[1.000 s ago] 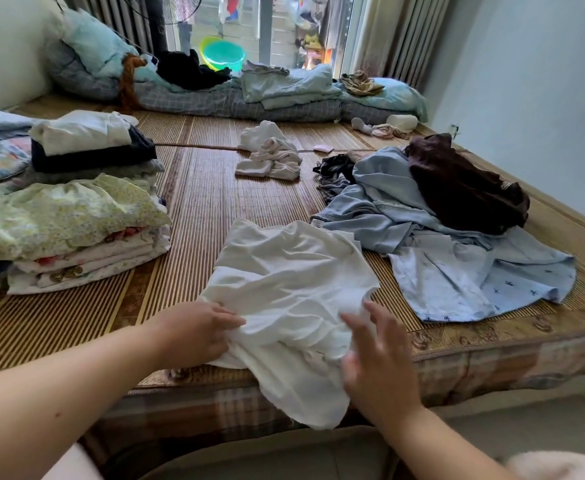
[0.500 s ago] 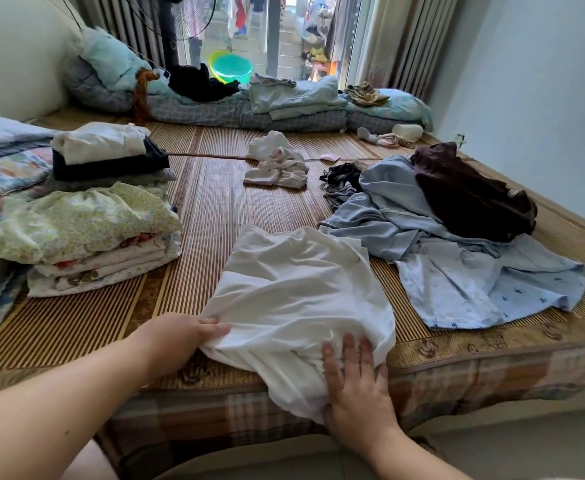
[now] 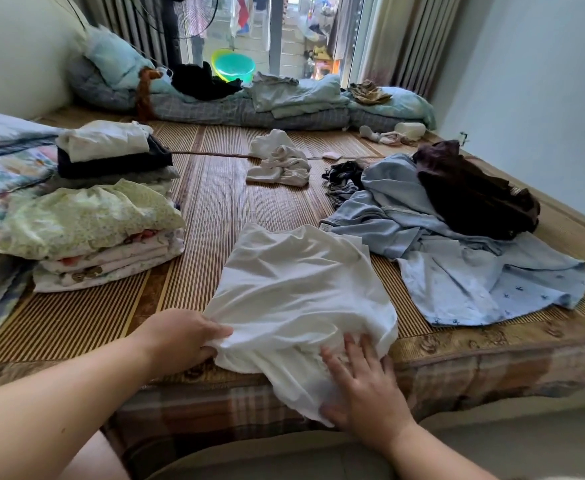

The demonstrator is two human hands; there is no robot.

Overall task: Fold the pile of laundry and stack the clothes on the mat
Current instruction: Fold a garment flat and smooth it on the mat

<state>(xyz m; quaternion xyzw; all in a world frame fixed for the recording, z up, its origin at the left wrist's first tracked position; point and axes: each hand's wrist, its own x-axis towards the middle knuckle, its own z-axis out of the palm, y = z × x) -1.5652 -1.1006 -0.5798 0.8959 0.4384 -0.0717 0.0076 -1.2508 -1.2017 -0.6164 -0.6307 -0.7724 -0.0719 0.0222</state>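
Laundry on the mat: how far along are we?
Done: two folded stacks at left. In hand: white garment, left hand gripping its edge, right hand flat on it. Left: the blue and brown pile and small white pieces beyond.

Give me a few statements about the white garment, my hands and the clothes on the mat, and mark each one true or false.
1. The left hand pinches the edge of the white garment. True.
2. The right hand is lifted clear of the garment. False: it lies on the part that hangs over the mat's front edge.
3. A folded stack of clothes sits to the left of the white garment. True.
4. The dark brown garment lies under the light blue clothes. False: it lies on top of them.
5. The white garment is already folded on the stack. False: it lies spread on the mat.
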